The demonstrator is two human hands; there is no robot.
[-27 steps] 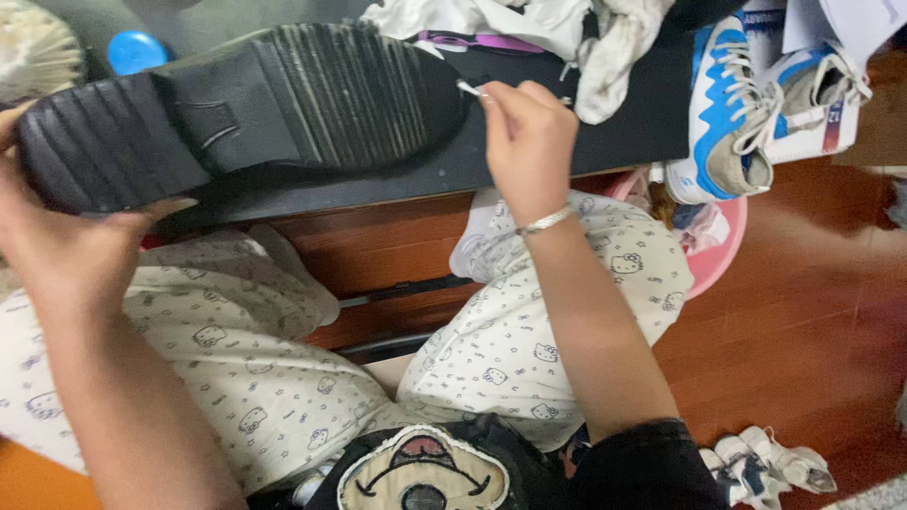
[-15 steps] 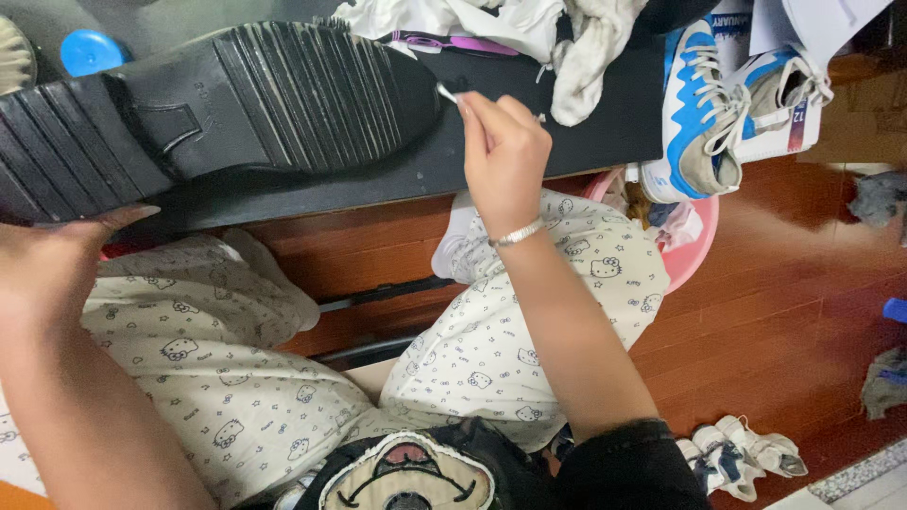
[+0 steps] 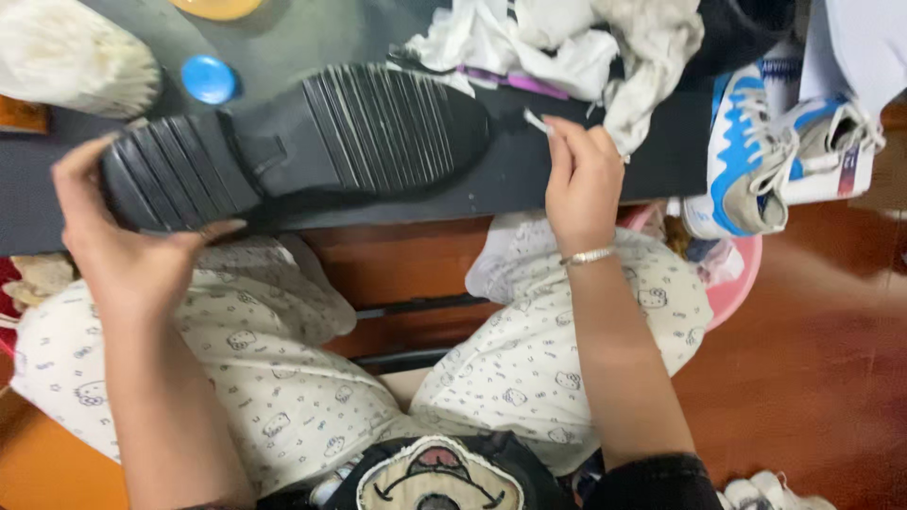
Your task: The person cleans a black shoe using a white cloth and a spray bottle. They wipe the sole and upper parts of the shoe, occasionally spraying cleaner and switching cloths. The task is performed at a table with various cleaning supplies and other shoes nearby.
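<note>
A black shoe (image 3: 312, 142) lies sole-up on the dark table (image 3: 586, 175), its ribbed tread facing me. My left hand (image 3: 118, 250) grips the heel end of the shoe. My right hand (image 3: 581, 175), with a silver bracelet at the wrist, pinches a small white stick-like thing (image 3: 537, 121) just right of the shoe's toe. Its tip is close to the toe; whether they touch I cannot tell.
Crumpled white cloths (image 3: 567, 47) and a purple-handled tool (image 3: 515, 80) lie behind the shoe. A blue cap (image 3: 209, 78) and a pale brush (image 3: 71, 57) sit at the back left. White-and-blue sneakers (image 3: 775, 142) hang off the table's right end, above a pink basin (image 3: 732, 283).
The view has shifted. My right hand with the white stick has drawn a little away from the toe of the sole, toward the right.
</note>
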